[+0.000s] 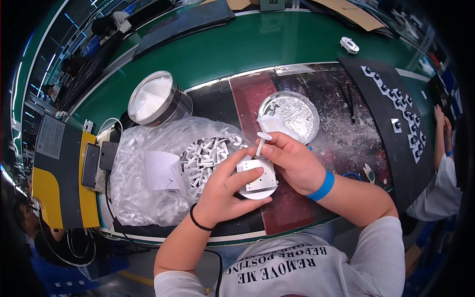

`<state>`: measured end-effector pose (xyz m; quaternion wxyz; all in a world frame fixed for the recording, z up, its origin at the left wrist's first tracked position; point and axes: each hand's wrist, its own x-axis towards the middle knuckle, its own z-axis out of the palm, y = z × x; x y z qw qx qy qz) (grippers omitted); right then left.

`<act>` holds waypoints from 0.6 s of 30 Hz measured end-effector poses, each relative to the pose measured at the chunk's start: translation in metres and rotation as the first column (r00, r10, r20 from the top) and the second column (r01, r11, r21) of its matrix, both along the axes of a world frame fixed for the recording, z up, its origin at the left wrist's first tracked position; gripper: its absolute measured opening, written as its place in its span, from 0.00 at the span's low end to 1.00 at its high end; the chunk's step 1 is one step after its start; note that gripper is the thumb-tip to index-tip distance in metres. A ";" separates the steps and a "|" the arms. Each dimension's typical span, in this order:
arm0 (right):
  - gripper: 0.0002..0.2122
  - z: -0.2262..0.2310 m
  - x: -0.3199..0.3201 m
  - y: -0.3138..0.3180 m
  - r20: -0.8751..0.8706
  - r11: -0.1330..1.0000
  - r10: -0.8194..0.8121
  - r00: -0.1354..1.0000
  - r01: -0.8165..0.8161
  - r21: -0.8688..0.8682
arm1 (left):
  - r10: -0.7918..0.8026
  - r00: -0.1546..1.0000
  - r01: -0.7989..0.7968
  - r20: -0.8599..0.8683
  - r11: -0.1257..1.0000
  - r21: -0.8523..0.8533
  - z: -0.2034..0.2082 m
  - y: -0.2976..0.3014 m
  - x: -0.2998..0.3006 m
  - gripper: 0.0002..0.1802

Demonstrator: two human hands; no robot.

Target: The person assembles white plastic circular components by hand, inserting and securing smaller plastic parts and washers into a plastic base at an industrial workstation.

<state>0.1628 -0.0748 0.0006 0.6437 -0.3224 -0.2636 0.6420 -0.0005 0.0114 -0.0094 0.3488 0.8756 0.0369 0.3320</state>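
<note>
My left hand (228, 190) is closed around a round white plastic housing (258, 185) with a square raised plate and small holes on its face. Between the thumb and fingers of my right hand (292, 161) is a white plastic pin (262, 142) with a flat round head, held upright just above the housing's far edge. Left of my hands, a clear plastic bag (133, 173) lies open with a heap of similar white pins (204, 157) in it. A slip of white paper (163, 170) rests on the bag.
Beyond my hands stands a shallow round dish (309, 111) with white grease-like stuff. A tub (180, 106) with white contents tilts at the back left. Several small black-and-white parts (398, 101) line a black mat (376, 89) at right. A yellow-and-grey machine (62, 171) stands far left.
</note>
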 end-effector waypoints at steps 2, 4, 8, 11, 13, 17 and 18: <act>0.09 0.002 -0.002 -0.002 0.201 0.997 -0.076 0.977 0.074 0.017 | 0.016 1.000 -0.016 -0.008 1.000 0.006 0.001 -0.001 0.000 0.32; 0.12 -0.002 0.002 -0.002 0.564 0.974 -0.215 0.797 0.130 0.188 | 0.024 1.000 -0.024 0.001 0.999 0.022 0.001 0.000 0.002 0.32; 0.16 0.003 0.002 -0.002 0.808 0.940 -0.325 0.490 0.077 0.332 | 0.045 0.999 -0.046 0.022 0.999 0.020 0.002 0.001 0.000 0.35; 0.21 0.010 0.003 -0.008 0.765 0.973 -0.214 0.607 0.062 0.223 | 0.092 0.990 -0.092 0.106 0.996 -0.004 0.002 0.001 -0.002 0.36; 0.24 0.016 0.002 -0.011 0.736 0.990 -0.120 0.666 0.027 0.137 | 0.123 0.986 -0.126 0.115 0.992 0.016 0.005 0.000 -0.003 0.35; 0.27 0.022 -0.001 -0.011 0.375 0.986 0.167 0.912 -0.157 -0.057 | 0.108 0.986 -0.119 0.130 0.989 0.084 -0.001 0.003 -0.002 0.39; 0.27 0.021 0.003 -0.009 0.399 0.992 0.125 0.908 -0.124 -0.027 | 0.087 0.976 -0.093 0.199 0.996 0.019 -0.006 0.003 0.000 0.42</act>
